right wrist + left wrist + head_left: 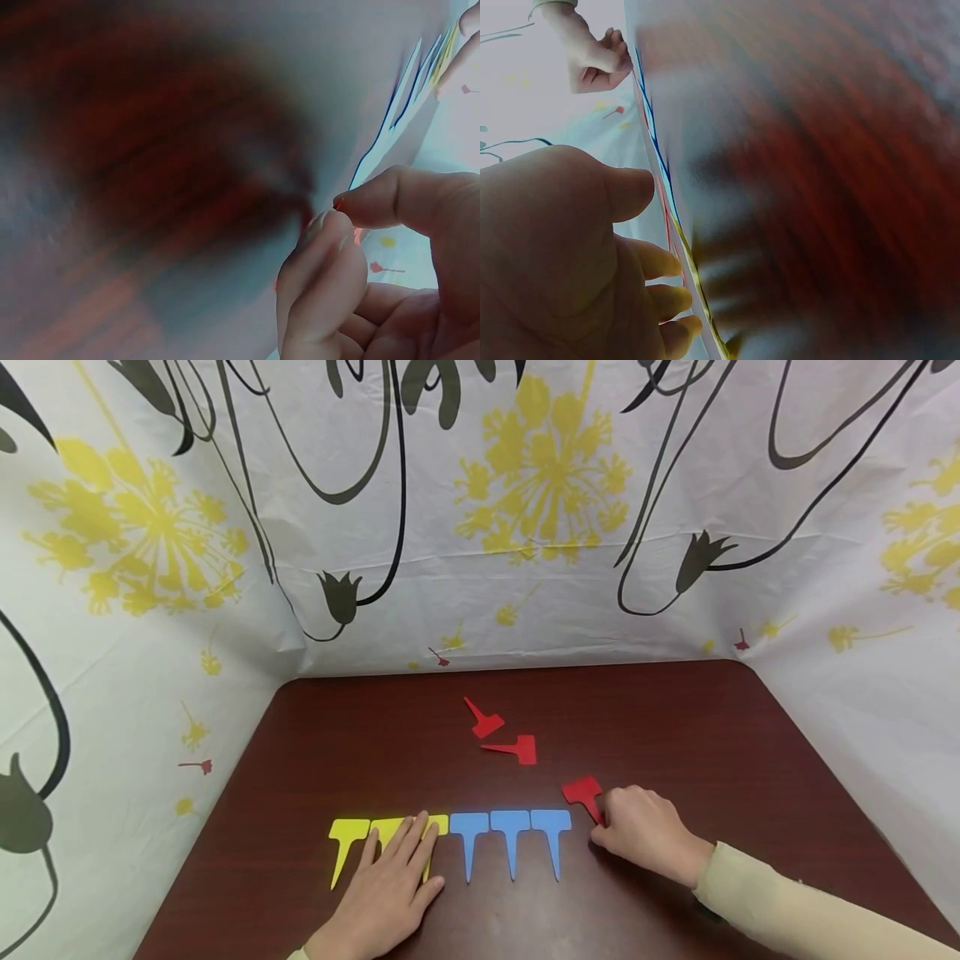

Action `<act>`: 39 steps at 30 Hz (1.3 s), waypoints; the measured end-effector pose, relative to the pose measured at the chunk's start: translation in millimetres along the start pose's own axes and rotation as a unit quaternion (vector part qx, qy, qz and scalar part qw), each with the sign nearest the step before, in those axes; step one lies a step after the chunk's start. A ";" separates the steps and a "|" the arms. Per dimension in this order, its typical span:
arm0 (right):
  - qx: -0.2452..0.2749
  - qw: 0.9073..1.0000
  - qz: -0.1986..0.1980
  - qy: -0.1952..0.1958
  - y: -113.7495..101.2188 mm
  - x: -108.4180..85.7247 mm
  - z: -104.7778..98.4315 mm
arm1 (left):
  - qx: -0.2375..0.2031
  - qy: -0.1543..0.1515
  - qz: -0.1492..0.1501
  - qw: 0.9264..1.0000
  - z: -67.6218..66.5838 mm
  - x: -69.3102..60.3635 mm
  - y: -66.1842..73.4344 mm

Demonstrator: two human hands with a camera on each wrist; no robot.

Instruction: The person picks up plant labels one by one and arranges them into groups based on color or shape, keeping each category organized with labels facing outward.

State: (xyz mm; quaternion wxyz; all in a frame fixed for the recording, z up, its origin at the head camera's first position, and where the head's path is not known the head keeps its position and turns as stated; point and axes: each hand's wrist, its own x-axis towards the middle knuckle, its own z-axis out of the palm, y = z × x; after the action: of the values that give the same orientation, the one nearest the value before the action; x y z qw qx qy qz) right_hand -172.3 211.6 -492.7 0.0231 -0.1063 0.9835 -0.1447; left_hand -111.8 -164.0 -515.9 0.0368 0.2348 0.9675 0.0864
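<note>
You pinch a flat red T-shaped tag [582, 791] by its narrow stem with the curled fingers of your right hand [647, 828], right of centre in the lower frame. To its left lie three flat blue T-shaped tags [510, 822] in a row, continuing leftward into three flat yellow T-shaped tags [348, 831]. Your left hand [386, 889], fingers straight, grasping nothing, rests over two yellow ones. Two loose red T-shaped tags [523, 749] lie just below frame centre on the dark red-brown table [660, 727].

head view: bright, clear | tabletop [540, 922]: faint near-side glare | wrist views: tabletop blurred
</note>
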 end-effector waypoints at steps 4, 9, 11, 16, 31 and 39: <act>-0.005 1.000 0.010 0.001 -0.2 -6.5 5.0 | 0.000 0.000 0.001 1.000 0.2 -0.1 -0.1; 0.001 1.000 0.012 0.008 -2.7 -14.8 6.8 | 0.000 -0.002 0.000 1.000 -1.2 -0.1 0.5; 0.003 1.000 0.015 0.004 -4.4 -17.4 6.3 | -0.002 -0.004 -0.001 1.000 -2.2 -0.1 1.2; 0.011 1.000 0.022 -0.004 -8.1 -24.3 5.9 | -0.007 -0.010 -0.003 1.000 -3.5 0.4 2.7; 0.021 0.999 0.043 -0.012 -11.8 -35.1 8.0 | -0.006 -0.008 -0.002 1.000 -5.6 2.9 5.7; 0.022 0.999 0.046 -0.006 -12.7 -39.2 9.7 | -0.005 -0.001 0.003 1.000 -6.6 6.6 10.2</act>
State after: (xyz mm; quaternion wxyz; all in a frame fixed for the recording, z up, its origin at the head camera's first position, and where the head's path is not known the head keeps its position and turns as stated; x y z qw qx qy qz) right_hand -130.7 205.5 -497.7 0.0375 -0.0615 0.9837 -0.1648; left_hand -113.8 -153.0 -507.7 0.0388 0.2377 0.9662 0.0914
